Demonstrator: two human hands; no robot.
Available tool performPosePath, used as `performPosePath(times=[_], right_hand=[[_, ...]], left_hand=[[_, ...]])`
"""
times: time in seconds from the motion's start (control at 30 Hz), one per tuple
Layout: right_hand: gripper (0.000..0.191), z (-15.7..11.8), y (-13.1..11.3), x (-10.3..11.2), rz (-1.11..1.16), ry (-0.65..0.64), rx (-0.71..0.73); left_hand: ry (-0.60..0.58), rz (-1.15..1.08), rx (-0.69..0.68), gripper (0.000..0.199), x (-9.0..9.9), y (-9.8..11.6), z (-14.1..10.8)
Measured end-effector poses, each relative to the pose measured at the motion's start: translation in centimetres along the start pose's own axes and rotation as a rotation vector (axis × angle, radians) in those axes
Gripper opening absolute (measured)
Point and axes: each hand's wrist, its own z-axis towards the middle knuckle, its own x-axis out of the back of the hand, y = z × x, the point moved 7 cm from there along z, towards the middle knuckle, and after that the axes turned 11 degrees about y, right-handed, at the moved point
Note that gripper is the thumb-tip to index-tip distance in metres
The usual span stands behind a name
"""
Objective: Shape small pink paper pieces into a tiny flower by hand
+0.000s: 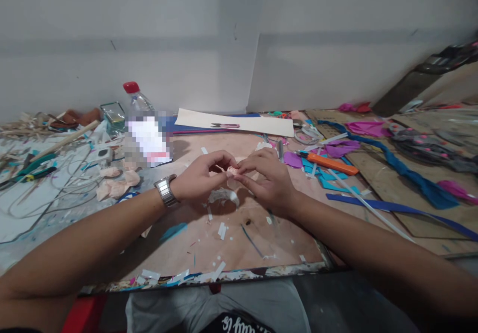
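Observation:
Over the middle of the worktable [276, 231], my left hand [203, 176] and my right hand [269, 178] meet at the fingertips. Between them they pinch a small pale pink piece [233, 171], partly covered by the fingers. A metal watch [166, 190] is on my left wrist. Just below the hands lies a clear roll of tape [224, 197], close to the left fingers. Small white scraps [222, 231] are scattered on the wood in front of it.
An orange cutter [332, 164] rests among blue and purple scraps at right. Small snips [225, 125] lie on a cream strip [269, 126] behind. At left are a red-capped bottle [139, 99], a lit screen, green-handled pliers [37, 167] and cables.

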Motion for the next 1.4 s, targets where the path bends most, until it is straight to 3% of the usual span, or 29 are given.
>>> performPosePath(times=[0.2,0.63,0.93,1.2,1.4], right_hand=[[0.007,0.0,-0.5,-0.1,-0.033,-0.013,0.078],[0.009,-0.1,-0.4,0.1,-0.02,0.032,0.099],[0.008,-0.5,-0.6,-0.7,-0.074,-0.063,0.116],[0.002,-0.3,0.0,-0.7,-0.052,-0.096,0.044],[0.003,0.1,0.1,-0.5,-0.044,-0.092,0.024]], left_hand=[[0.026,-0.086,0.113,0.025,0.3,-0.9,0.2],[0.122,-0.147,0.233,0.026,0.7,-1.6,0.3],[0.173,-0.218,0.294,0.028,1.0,-2.0,0.4],[0.152,-0.154,0.229,0.03,1.0,-2.1,0.3],[0.052,-0.108,0.154,0.027,0.4,-1.5,0.3]])
